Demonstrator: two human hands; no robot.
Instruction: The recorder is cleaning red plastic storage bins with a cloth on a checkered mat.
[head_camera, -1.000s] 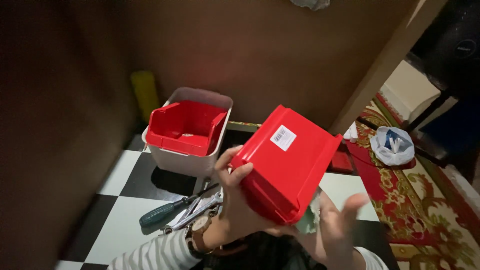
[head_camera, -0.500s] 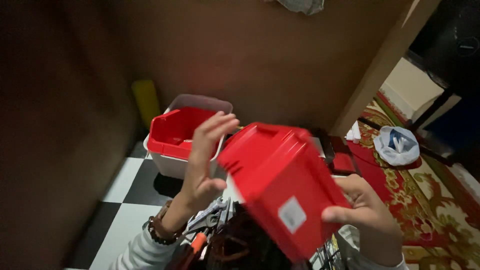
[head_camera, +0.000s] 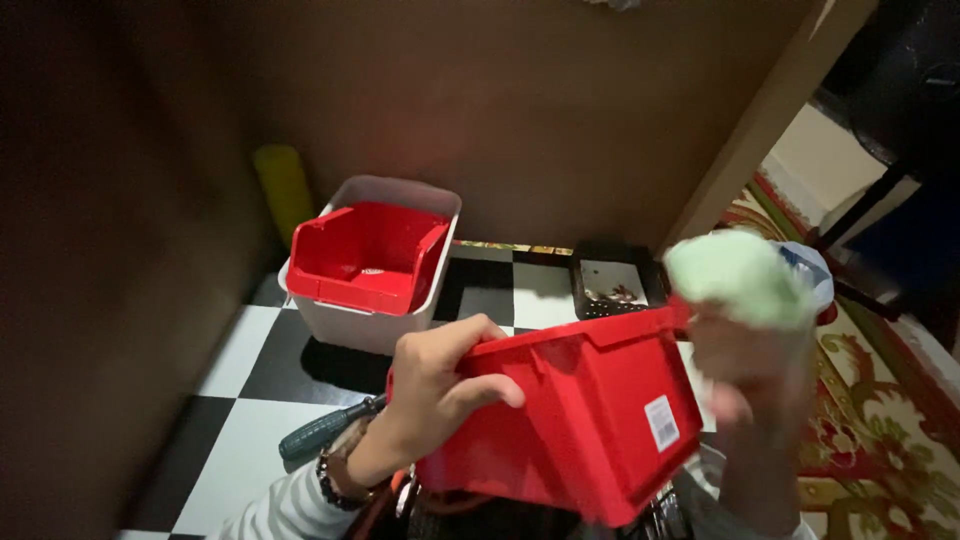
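The left hand (head_camera: 440, 385) grips a red plastic storage bin with a small white sticker on its side (head_camera: 590, 420), fingers curled over the bin's near rim and thumb along the wall — a firm clench on the bin. The bin is held in the air above the black-and-white chequered floor (head_camera: 250, 400), tilted, near the lower middle of the view, with its open top turned up and away from the camera. The right hand (head_camera: 750, 370) is blurred by motion; it is raised just beside the bin's right end and closed around a pale green soft cloth (head_camera: 740, 275), which sits bunched above the fingers. Whether this hand also touches the bin cannot be told from the blur.

Farther back, towards the brown wall, a second red plastic bin (head_camera: 365, 255) sits inside a pale grey rectangular plastic tub (head_camera: 365, 325) that stands on the floor. A yellow cylindrical object (head_camera: 283, 185) stands in the dark corner to the left of the tub. A screwdriver with a dark green handle (head_camera: 320, 435) lies on the floor beside the left wrist, which wears a dark beaded bracelet (head_camera: 335, 480) and a striped sleeve. A small dark tray (head_camera: 610, 290) lies on the floor behind the held bin, and a red patterned carpet (head_camera: 880, 420) covers the floor at the right edge.
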